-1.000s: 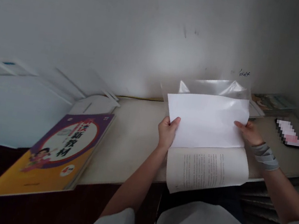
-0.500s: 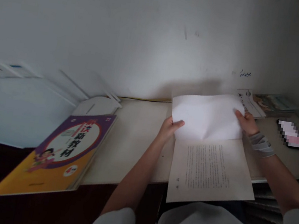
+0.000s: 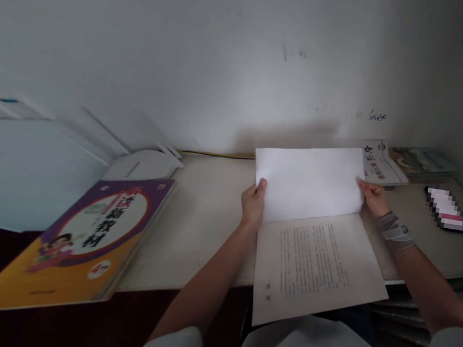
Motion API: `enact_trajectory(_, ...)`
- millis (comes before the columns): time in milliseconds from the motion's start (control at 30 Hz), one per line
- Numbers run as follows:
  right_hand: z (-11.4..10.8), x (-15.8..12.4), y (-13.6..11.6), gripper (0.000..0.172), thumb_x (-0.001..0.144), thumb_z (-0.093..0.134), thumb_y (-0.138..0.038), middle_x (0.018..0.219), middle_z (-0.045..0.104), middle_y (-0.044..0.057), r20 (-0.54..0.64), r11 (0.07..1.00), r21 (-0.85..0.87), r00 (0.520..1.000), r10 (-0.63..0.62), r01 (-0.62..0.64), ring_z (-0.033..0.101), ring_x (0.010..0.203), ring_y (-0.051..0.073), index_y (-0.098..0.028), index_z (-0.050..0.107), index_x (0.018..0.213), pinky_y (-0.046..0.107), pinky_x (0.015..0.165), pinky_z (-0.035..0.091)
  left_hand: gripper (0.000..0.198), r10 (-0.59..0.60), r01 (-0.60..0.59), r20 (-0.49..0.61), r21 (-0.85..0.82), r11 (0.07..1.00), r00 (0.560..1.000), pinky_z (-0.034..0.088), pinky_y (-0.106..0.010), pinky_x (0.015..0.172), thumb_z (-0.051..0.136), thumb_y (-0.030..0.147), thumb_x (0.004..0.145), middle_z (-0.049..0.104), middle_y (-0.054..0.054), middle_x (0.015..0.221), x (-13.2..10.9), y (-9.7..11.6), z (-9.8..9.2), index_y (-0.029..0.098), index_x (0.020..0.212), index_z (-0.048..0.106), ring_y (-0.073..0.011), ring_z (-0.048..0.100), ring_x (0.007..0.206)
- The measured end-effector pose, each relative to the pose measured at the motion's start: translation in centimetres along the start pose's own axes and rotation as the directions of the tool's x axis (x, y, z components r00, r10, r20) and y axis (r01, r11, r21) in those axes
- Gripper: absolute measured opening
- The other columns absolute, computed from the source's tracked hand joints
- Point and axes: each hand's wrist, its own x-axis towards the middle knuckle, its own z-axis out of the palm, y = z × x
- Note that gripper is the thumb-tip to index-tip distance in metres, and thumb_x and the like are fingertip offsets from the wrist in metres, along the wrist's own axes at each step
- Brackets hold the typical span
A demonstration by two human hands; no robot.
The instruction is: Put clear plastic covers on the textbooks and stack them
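An open book (image 3: 314, 263) lies across the desk's front edge, its printed lower page overhanging toward my body. The blank white upper page (image 3: 311, 183) is tilted up between my hands. My left hand (image 3: 253, 200) grips the left edge, thumb on top and fingers hidden behind. On the right edge, my right hand (image 3: 372, 197) pinches the paper between thumb and fingers; a grey band (image 3: 397, 230) wraps that wrist. Whether each hand holds one sheet or several cannot be made out.
A purple and yellow workbook (image 3: 80, 237) juts over the front edge of the white desk (image 3: 202, 216) at left. Right of the book lie a phone (image 3: 446, 209), a white booklet (image 3: 382, 165) and more books (image 3: 424, 160) by the wall. Stacked papers (image 3: 403, 335) sit below the desktop.
The blank page has flattened and come slightly left. My left thumb has turned from lying across the page to pointing up along its edge; my right hand has shifted a little down and left.
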Motion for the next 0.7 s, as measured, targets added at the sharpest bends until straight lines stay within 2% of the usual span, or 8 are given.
enact_trajectory(67,-0.3,-0.5,-0.3,0.061,0.070,0.052,-0.074,0.050,0.023,-0.005,0.065,0.999,-0.050,0.998,0.009,-0.005,0.024,0.052,0.009,-0.023,0.027,0.047,0.028,0.049,0.022,0.048,0.025,-0.024,-0.064,0.022,0.999,0.998,0.025,-0.024,0.048,0.062,0.061,0.071,0.034,0.005,0.053,-0.1,-0.1,0.4,0.020,0.056,0.042,-0.0090,0.034,0.051)
enact_trajectory(100,-0.4,-0.7,-0.6,0.061,0.070,0.051,-0.074,0.050,0.024,-0.005,0.053,0.996,-0.093,0.999,0.003,0.002,0.025,0.052,0.010,-0.023,0.027,0.047,0.028,0.049,0.022,0.050,0.035,-0.032,-0.080,0.034,0.999,0.996,0.024,-0.024,0.048,0.061,0.062,0.072,0.032,0.006,0.052,-0.1,-0.2,0.6,0.020,0.056,0.039,-0.0090,0.033,0.051)
enact_trajectory(167,-0.3,-0.8,-1.1,0.059,0.073,0.047,-0.073,0.050,0.025,-0.004,-0.064,0.980,-0.197,0.997,-0.043,0.029,0.026,0.052,0.011,-0.023,0.028,0.047,0.029,0.051,0.024,0.050,0.033,-0.032,-0.057,0.027,0.999,0.998,0.026,-0.024,0.048,0.057,0.064,0.074,0.034,0.005,0.053,-0.3,-0.3,0.9,0.020,0.058,0.041,-0.0096,0.036,0.052)
enact_trajectory(300,0.0,-0.4,-1.7,0.056,0.080,0.039,-0.070,0.048,0.026,-0.004,-0.286,0.952,-0.306,0.952,-0.113,0.021,0.027,0.052,0.012,-0.025,0.029,0.049,0.030,0.053,0.026,0.046,0.095,-0.099,0.175,0.014,0.995,0.980,0.038,-0.024,0.056,0.061,0.063,0.073,0.054,0.001,0.067,-0.8,0.1,0.4,0.017,0.075,0.057,-0.0127,0.049,0.061)
enact_trajectory(400,0.0,0.0,-1.6,0.055,0.082,0.038,-0.068,0.047,0.025,-0.005,-0.348,0.951,-0.310,0.929,-0.127,0.013,0.027,0.051,0.012,-0.025,0.028,0.048,0.030,0.053,0.027,0.043,0.102,-0.145,0.377,0.087,0.986,0.920,0.043,-0.026,0.064,0.075,0.051,0.064,0.063,-0.002,0.079,-1.3,0.7,-0.9,0.017,0.088,0.063,-0.0158,0.056,0.070)
enact_trajectory(533,-0.4,0.0,-1.3,0.053,0.083,0.041,-0.064,0.050,0.027,-0.005,-0.367,0.963,-0.261,0.915,-0.169,0.073,0.030,0.052,0.011,-0.025,0.031,0.049,0.030,0.055,0.031,0.044,-0.001,-0.081,0.565,0.120,0.989,0.825,0.047,-0.029,0.070,0.079,0.038,0.059,0.068,-0.003,0.088,-1.9,0.7,-2.2,0.018,0.096,0.065,-0.0187,0.061,0.077)
enact_trajectory(600,-0.9,0.0,-1.3,0.056,0.082,0.043,-0.065,0.050,0.026,-0.005,-0.348,0.971,-0.217,0.922,-0.171,0.098,0.030,0.052,0.011,-0.024,0.029,0.048,0.029,0.054,0.033,0.042,-0.037,-0.044,0.543,0.135,0.990,0.839,0.047,-0.029,0.068,0.078,0.038,0.059,0.068,-0.003,0.086,-1.9,0.3,-2.4,0.017,0.092,0.065,-0.0187,0.061,0.074)
enact_trajectory(700,-1.8,-0.4,-1.2,0.060,0.078,0.048,-0.070,0.046,0.028,-0.005,-0.180,0.991,-0.121,0.980,-0.087,0.066,0.033,0.050,0.011,-0.023,0.030,0.044,0.029,0.052,0.036,0.039,0.004,-0.041,0.375,0.091,0.995,0.927,0.044,-0.027,0.064,0.074,0.042,0.063,0.066,-0.002,0.080,-1.8,-0.3,-2.2,0.016,0.090,0.063,-0.0161,0.057,0.068)
